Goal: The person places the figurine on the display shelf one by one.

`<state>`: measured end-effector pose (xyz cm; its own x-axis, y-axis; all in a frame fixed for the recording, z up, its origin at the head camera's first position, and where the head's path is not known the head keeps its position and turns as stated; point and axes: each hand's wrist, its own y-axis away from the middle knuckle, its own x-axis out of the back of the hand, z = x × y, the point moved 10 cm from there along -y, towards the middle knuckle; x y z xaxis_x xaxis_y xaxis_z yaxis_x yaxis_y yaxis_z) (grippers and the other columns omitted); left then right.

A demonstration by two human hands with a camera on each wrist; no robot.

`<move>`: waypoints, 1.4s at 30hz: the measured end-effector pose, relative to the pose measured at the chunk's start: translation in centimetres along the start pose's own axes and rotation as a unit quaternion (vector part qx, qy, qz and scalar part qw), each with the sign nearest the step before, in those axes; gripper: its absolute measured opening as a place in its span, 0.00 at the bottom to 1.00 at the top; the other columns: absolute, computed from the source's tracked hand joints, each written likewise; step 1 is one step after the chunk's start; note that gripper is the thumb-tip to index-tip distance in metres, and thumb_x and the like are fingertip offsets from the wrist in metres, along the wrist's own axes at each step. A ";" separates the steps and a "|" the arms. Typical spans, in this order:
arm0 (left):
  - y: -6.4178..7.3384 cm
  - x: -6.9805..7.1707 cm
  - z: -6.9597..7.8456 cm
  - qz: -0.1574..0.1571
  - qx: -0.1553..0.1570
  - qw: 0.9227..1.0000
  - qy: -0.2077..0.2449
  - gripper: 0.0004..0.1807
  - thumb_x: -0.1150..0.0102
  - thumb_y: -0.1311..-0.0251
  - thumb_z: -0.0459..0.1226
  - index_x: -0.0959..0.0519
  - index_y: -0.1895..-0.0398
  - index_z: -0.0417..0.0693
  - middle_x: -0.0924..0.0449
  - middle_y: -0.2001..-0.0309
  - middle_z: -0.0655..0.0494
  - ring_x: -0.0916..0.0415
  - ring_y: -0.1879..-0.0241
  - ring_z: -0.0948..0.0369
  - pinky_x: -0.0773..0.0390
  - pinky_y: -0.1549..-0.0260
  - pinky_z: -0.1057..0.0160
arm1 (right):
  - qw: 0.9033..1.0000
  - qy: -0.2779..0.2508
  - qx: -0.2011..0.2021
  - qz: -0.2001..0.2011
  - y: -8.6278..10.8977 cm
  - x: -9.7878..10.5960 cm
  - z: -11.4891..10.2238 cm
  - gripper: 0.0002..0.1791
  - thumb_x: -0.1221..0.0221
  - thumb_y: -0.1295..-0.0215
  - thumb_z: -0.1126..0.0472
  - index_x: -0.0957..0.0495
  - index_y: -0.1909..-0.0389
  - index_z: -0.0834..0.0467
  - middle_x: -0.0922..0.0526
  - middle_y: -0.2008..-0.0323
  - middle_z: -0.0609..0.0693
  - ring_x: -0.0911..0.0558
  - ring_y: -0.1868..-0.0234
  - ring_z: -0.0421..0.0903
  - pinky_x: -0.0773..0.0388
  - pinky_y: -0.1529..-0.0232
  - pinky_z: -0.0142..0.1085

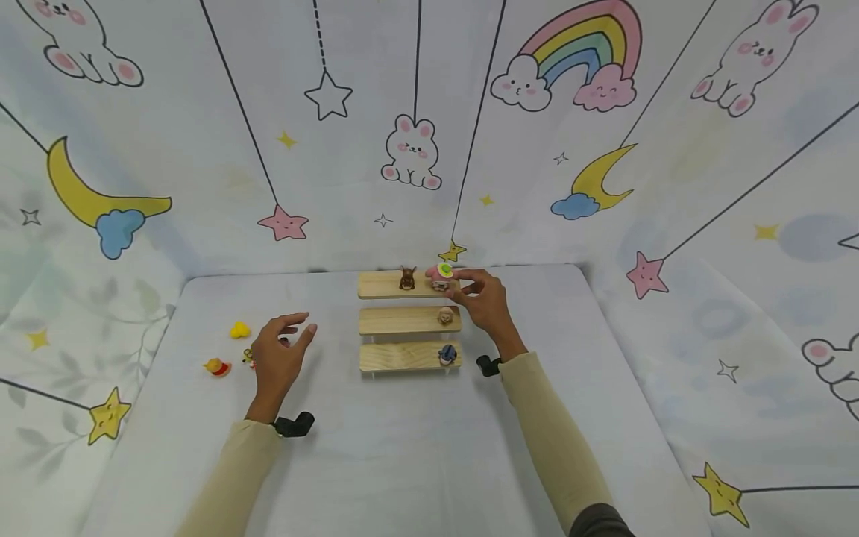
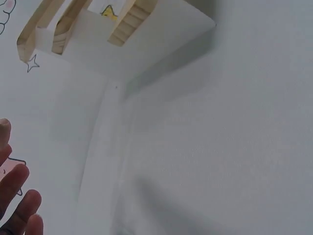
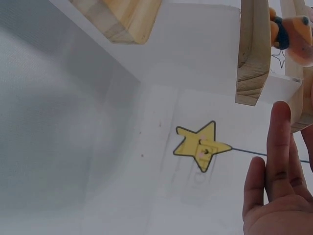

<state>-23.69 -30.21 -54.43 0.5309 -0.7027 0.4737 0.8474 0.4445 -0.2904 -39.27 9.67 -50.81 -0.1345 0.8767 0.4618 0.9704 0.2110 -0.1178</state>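
A three-step wooden display stand (image 1: pixel 392 320) stands at the back middle of the table. At the right end of its top step, my right hand (image 1: pixel 488 302) holds a small pink figurine (image 1: pixel 439 282) with a yellow-green round part between thumb and forefinger. The other fingers reach past the step ends in the right wrist view. A brown figurine (image 1: pixel 407 278) stands on the same step. Below are a tan-headed figurine (image 1: pixel 446 316) and a blue one (image 1: pixel 447 354). My left hand (image 1: pixel 277 363) hovers, fingers loosely bent, over the left side, partly hiding small figures.
Left of my left hand lie a yellow piece (image 1: pixel 239 330) and a red-and-yellow figurine (image 1: pixel 218 367). A small yellow-and-dark figure (image 1: pixel 249 358) peeks out beside that hand. Printed cloth walls (image 1: pixel 349 171) enclose the white table (image 1: pixel 403 462) at the back and sides.
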 end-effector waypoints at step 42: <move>1.0 12.2 -7.4 0.087 0.067 0.979 -0.173 0.23 0.26 0.36 0.38 0.14 0.39 0.43 0.18 0.42 0.31 0.29 0.46 0.39 0.39 0.60 0.52 | 1.000 0.001 0.011 -0.001 -0.1 -0.1 0.3 0.24 0.26 0.36 0.48 0.14 0.40 0.47 0.16 0.37 0.49 0.12 0.50 0.54 0.16 0.53 0.45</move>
<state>-16.34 -42.44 -55.05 0.6131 -0.3900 0.6871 0.7237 0.6260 -0.2904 -39.39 9.65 -51.11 -0.1366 0.8753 0.4638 0.9656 0.2222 -0.1350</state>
